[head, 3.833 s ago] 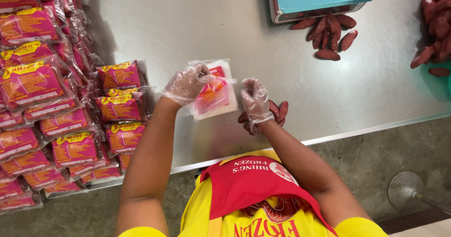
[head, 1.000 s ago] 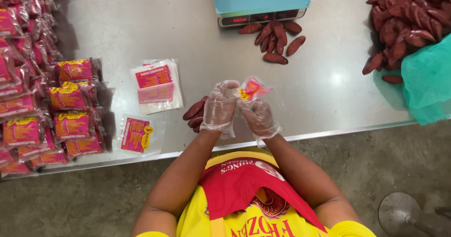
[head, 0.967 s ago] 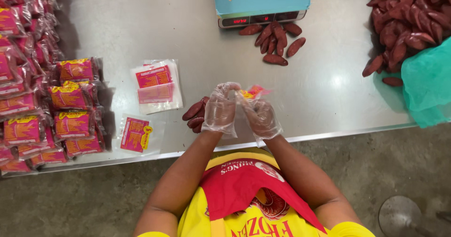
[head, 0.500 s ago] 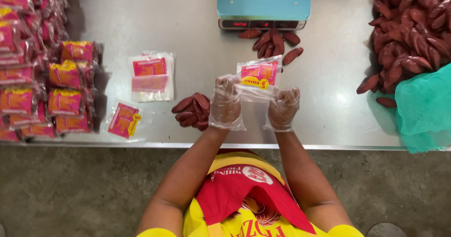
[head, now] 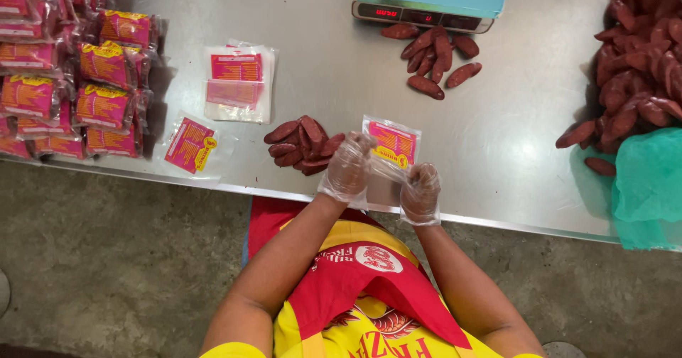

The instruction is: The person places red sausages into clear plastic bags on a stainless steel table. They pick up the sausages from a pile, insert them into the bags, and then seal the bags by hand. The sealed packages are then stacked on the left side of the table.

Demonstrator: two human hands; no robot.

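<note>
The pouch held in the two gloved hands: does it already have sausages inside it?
No. The pouch between the left hand and right hand looks flat and empty.

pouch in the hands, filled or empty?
Empty, it seems: the pouch between the left hand and right hand looks flat, with no sausages visible through its clear lower part.

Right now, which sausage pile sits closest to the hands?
The small pile beside the left hand; those by the scale and at the right edge lie farther off.
</note>
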